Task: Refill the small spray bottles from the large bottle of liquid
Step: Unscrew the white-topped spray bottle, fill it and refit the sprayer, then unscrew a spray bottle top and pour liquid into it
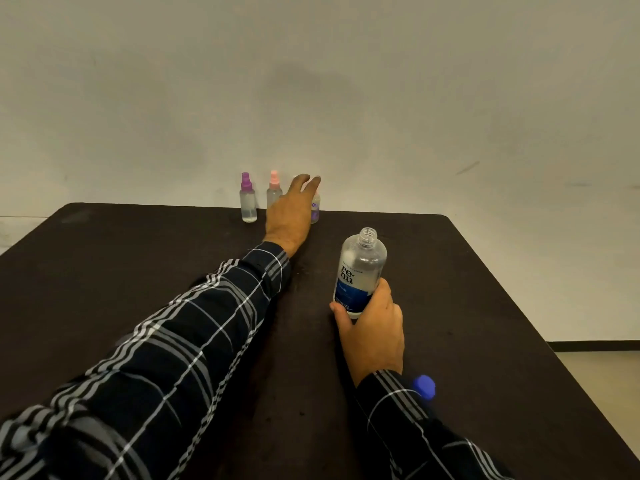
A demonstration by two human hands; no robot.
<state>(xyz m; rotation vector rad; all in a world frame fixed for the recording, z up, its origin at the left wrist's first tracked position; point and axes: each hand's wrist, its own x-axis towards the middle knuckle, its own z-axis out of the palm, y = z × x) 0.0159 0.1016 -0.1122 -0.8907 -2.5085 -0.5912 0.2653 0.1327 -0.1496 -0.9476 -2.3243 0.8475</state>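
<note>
Blue plastic cap [424, 386] lies on the dark tabletop [138, 271] by the plaid right sleeve. The right hand [372, 327] is wrapped round the base of the uncapped large clear blue-labelled bottle [360, 271]. The left arm stretches to the far edge, its left hand [289, 213] covering a third small spray bottle [315, 209] beside the purple-topped spray bottle [248, 202] and pink-topped spray bottle [273, 190]; any grip cannot be told.

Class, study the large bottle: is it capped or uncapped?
Uncapped. The large bottle shows a bare threaded neck; a blue cap lies apart on the table.
</note>
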